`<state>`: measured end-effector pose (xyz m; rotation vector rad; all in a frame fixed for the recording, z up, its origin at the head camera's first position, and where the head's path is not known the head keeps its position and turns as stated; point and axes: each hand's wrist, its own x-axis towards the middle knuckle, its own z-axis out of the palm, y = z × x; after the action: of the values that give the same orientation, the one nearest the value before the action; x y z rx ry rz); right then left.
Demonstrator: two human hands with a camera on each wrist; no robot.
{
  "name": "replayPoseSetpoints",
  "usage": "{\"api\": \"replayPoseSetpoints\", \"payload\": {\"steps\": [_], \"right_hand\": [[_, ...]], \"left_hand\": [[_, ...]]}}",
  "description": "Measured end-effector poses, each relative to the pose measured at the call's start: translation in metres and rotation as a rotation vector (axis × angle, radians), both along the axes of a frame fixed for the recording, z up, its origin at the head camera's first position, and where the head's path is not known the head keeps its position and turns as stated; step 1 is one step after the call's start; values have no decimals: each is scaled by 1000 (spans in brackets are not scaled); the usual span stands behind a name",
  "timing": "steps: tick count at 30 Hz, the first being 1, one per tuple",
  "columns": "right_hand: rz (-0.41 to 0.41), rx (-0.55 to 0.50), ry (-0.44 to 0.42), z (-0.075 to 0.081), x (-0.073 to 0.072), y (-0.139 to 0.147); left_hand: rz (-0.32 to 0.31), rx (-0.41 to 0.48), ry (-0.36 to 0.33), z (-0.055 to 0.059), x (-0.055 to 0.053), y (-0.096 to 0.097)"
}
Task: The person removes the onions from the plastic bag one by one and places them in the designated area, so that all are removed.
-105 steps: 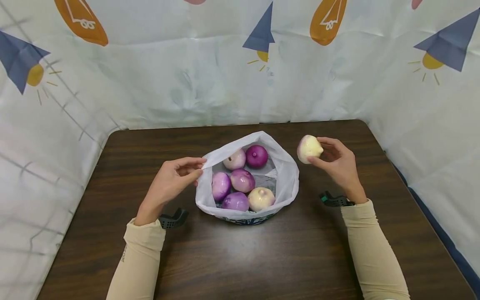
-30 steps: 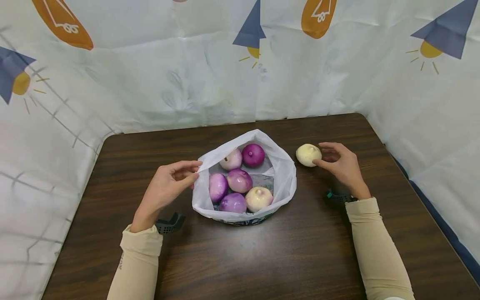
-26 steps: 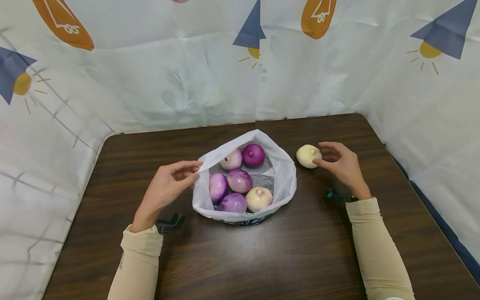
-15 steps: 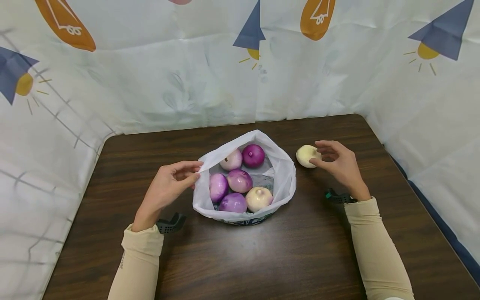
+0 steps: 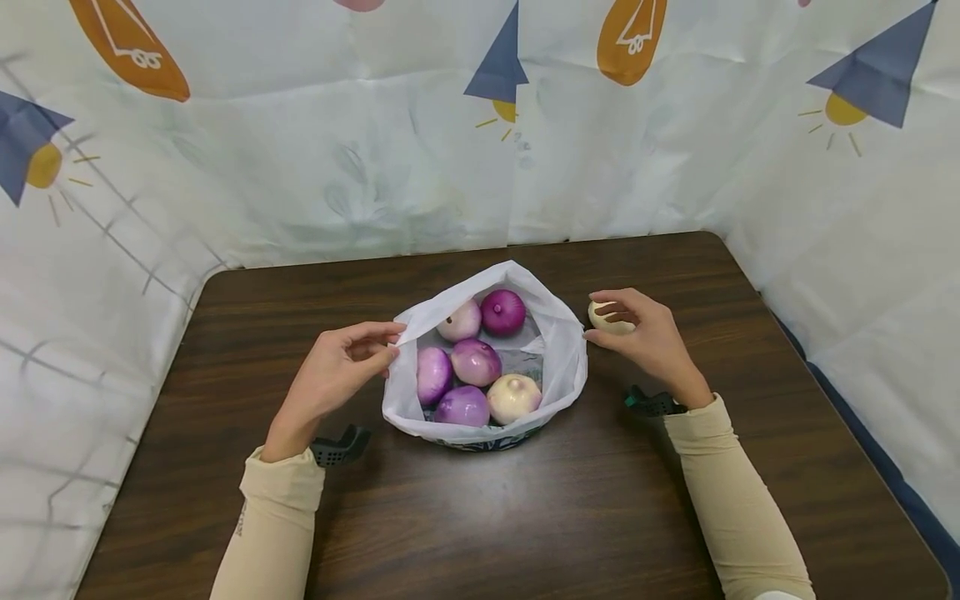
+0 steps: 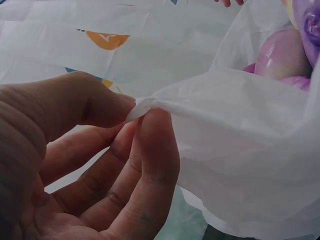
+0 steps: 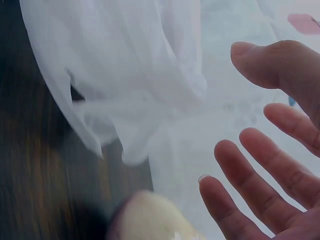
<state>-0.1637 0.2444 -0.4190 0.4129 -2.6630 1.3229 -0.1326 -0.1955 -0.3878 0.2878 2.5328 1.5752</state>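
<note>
**A:** ok so what are the edges like, left to right?

**B:** Left edge of the table [image 5: 480,533] slants along the white printed fabric [image 5: 420,183], then there's a decent strip of brown wood before you hit the left hand [image 5: 333,379]. That one's pinching the rim of the plastic bag [image 5: 406,387] between thumb and fingertips. The bag sits near the back edge, with a long stretch of wood on the person's side.

**A:** and the right half?

**B:** The right hand [image 5: 641,337] hangs just beside the bag, thumb and fingers apart, gripping nothing. The loose pale onion [image 7: 150,218] is on the table right of the bag, partly hidden by that hand in the head view; the right wrist view shows a gap between it and the fingers. After that, more wood out to the slanted right edge.

**A:** what's in the bag?

**B:** Mouth's gaping wide, six onions: light purple [image 5: 434,375] on the left, whitish-pink [image 5: 460,322] at the back, another purple one [image 5: 462,407] up front, a glossy one [image 5: 476,362] mid-pile, the darkest [image 5: 503,312] at the back, then a cream one [image 5: 514,398] front right.
</note>
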Motion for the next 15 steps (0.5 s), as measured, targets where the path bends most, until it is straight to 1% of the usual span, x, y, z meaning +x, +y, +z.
{"api": "replayPoseSetpoints", "payload": {"steps": [4,7,11,15], "right_hand": [[70,12,24,0,2,-15],[109,45,49,-1,4,-24],[101,97,104,1,8,-33],[95,111,134,6,10,-39]], "left_hand": [[5,12,-4,-1,1,-1],[1,19,-1,-1,1,-2],[-13,24,6,0,1,-3],[-16,31,5,2,2,-5]]}}
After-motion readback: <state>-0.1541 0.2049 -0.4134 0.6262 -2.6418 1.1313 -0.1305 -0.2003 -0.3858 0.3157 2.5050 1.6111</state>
